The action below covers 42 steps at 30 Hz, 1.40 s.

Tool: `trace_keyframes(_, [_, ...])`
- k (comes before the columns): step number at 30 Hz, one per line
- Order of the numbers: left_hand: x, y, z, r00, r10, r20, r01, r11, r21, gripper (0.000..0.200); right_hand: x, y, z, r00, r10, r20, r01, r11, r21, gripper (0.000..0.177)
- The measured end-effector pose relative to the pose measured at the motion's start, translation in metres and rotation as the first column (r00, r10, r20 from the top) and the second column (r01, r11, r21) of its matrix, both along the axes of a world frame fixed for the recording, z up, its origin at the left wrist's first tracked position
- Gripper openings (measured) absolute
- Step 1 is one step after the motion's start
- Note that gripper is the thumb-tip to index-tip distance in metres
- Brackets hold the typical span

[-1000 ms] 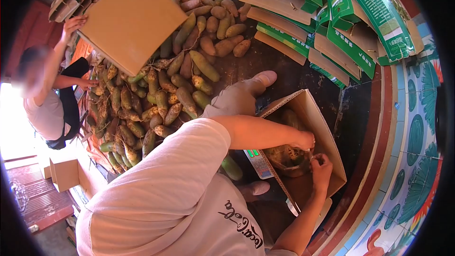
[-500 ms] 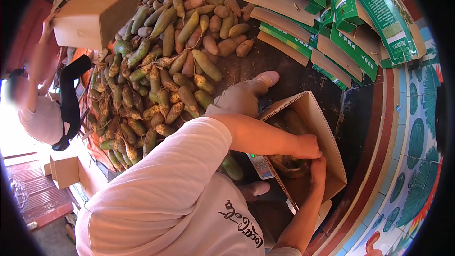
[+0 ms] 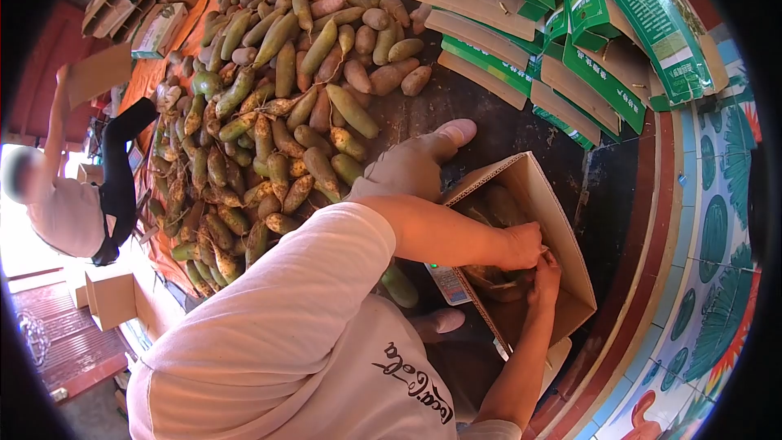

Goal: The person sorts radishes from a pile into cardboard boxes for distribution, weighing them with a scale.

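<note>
An open cardboard box [image 3: 570,277] stands between my feet, tilted in view. Inside it is a clear plastic bag [image 3: 497,283] over dark, long root vegetables, mostly shaded. My left hand [image 3: 523,246] reaches in across the near side, its fingers pinched at the gathered top of the bag. Close against it, my right hand [image 3: 546,279] is closed too, fingertips meeting the left ones. The exact bit of film between them is small and partly hidden. Under the box's near side, a scale [image 3: 450,285] with a green lit display partly shows.
A large heap of green and reddish radishes [image 3: 277,114] lies to the left on orange sheeting. Flattened green cartons [image 3: 489,49] are stacked at the top right. A tiled wall [image 3: 717,236] runs along the right. At far left a co-worker [image 3: 73,204] holds a cardboard piece [image 3: 99,75].
My fingertips have shifted slightly, staying together inside the box. The co-worker's carton has swung up and left, uncovering boxes behind it.
</note>
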State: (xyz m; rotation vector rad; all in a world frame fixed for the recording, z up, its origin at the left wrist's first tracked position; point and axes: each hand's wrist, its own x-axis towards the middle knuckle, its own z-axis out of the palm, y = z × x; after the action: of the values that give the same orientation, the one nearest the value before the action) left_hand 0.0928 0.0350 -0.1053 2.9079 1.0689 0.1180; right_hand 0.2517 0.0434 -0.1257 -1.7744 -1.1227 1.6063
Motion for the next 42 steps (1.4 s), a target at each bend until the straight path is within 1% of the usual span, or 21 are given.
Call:
trace_keyframes(2, [-0.002, -0.003, 0.0, 0.996, -0.061, -0.065, 0.054, 0.993, -0.106, 0.012, 0.015, 0.004, -0.037, 0.989, 0.07, 0.127, -0.096, 0.973, 0.212, 0.024])
trace_keyframes(3, [-0.004, -0.003, -0.001, 0.991, -0.097, -0.095, 0.081, 0.984, -0.16, 0.013, 0.015, 0.004, -0.037, 0.933, 0.119, 0.34, -0.217, 0.939, 0.268, 0.025])
trace_keyframes(5, [-0.007, -0.005, -0.014, 0.996, -0.061, -0.057, 0.049, 0.978, -0.201, 0.014, 0.016, 0.003, -0.039, 0.684, 0.134, 0.717, -0.455, 0.846, 0.276, 0.029])
trace_keyframes(7, [-0.001, -0.009, -0.02, 0.997, -0.066, -0.051, 0.052, 0.968, -0.246, 0.015, -0.003, -0.002, -0.01, 0.571, 0.161, 0.805, -0.482, 0.86, 0.17, 0.032])
trace_keyframes(9, [-0.002, -0.012, -0.016, 0.989, -0.081, -0.126, 0.037, 0.947, -0.318, 0.018, -0.003, -0.005, -0.018, 0.548, 0.133, 0.826, -0.473, 0.864, 0.175, 0.031])
trace_keyframes(10, [-0.001, -0.013, -0.011, 0.979, -0.093, -0.183, 0.021, 0.932, -0.362, 0.02, -0.004, -0.008, -0.016, 0.556, 0.106, 0.824, -0.444, 0.876, 0.187, 0.03])
trace_keyframes(12, [-0.002, -0.011, -0.021, 0.975, -0.132, -0.179, 0.061, 0.932, -0.356, 0.02, -0.011, -0.006, -0.009, 0.537, 0.145, 0.831, -0.423, 0.899, 0.117, 0.034])
trace_keyframes(15, [-0.006, -0.015, -0.012, 0.963, -0.164, -0.214, 0.081, 0.932, -0.353, 0.02, -0.009, -0.004, -0.018, 0.544, 0.102, 0.833, -0.385, 0.913, 0.139, 0.032])
trace_keyframes(18, [-0.009, -0.013, 0.003, 0.953, -0.18, -0.244, 0.053, 0.891, -0.451, 0.019, 0.001, -0.002, -0.034, 0.563, 0.088, 0.822, -0.362, 0.92, 0.149, 0.035])
trace_keyframes(21, [-0.014, -0.008, 0.002, 0.992, 0.045, -0.118, -0.105, 0.816, -0.568, 0.019, 0.003, -0.001, -0.025, 0.608, 0.101, 0.788, -0.276, 0.957, 0.089, 0.036])
trace_keyframes(22, [-0.016, -0.007, 0.001, 0.992, 0.123, 0.007, -0.098, 0.826, -0.556, 0.018, 0.005, -0.004, -0.026, 0.626, 0.083, 0.776, -0.247, 0.964, 0.096, 0.036])
trace_keyframes(24, [-0.017, -0.005, -0.003, 0.928, 0.27, 0.257, -0.096, 0.84, -0.534, 0.019, 0.011, -0.008, -0.034, 0.714, 0.052, 0.699, -0.176, 0.979, 0.107, 0.033])
trace_keyframes(27, [-0.008, -0.003, -0.027, 0.806, 0.397, 0.439, -0.029, 0.768, -0.64, 0.025, 0.021, -0.009, -0.045, 0.89, -0.026, 0.455, -0.019, 0.995, 0.095, 0.026])
trace_keyframes(29, [-0.006, 0.002, -0.019, 0.682, 0.671, 0.291, -0.02, 0.414, -0.91, 0.025, 0.011, -0.015, -0.021, 0.963, -0.12, 0.243, 0.112, 0.993, 0.047, 0.022])
trace_keyframes(30, [-0.004, 0.005, -0.016, 0.616, 0.769, 0.173, 0.017, 0.206, -0.978, 0.026, 0.01, -0.018, -0.014, 0.971, -0.072, 0.227, 0.062, 0.997, 0.05, 0.02])
trace_keyframes(33, [0.0, 0.011, -0.031, 0.572, 0.801, 0.178, 0.108, 0.142, -0.984, 0.026, 0.013, -0.026, 0.001, 0.969, 0.074, 0.234, -0.098, 0.991, 0.096, 0.015])
trace_keyframes(35, [0.005, 0.01, -0.04, 0.633, 0.724, 0.273, 0.062, 0.304, -0.951, 0.026, 0.015, -0.029, 0.006, 0.935, 0.163, 0.316, -0.223, 0.961, 0.163, 0.014])
trace_keyframes(36, [0.006, 0.009, -0.036, 0.665, 0.679, 0.312, 0.044, 0.382, -0.923, 0.026, 0.017, -0.03, 0.004, 0.942, 0.164, 0.293, -0.221, 0.96, 0.172, 0.014])
trace_keyframes(38, [0.005, 0.008, -0.027, 0.696, 0.639, 0.327, 0.061, 0.401, -0.914, 0.027, 0.021, -0.028, -0.003, 0.954, 0.167, 0.248, -0.218, 0.956, 0.195, 0.013])
trace_keyframes(39, [0.003, 0.008, -0.021, 0.712, 0.619, 0.332, 0.068, 0.41, -0.91, 0.028, 0.018, -0.028, -0.001, 0.94, 0.174, 0.292, -0.243, 0.946, 0.217, 0.014])
trace_keyframes(42, [0.01, 0.008, -0.032, 0.85, 0.471, 0.235, -0.094, 0.575, -0.813, 0.027, 0.012, -0.028, 0.006, 0.9, 0.175, 0.4, -0.295, 0.919, 0.262, 0.014])
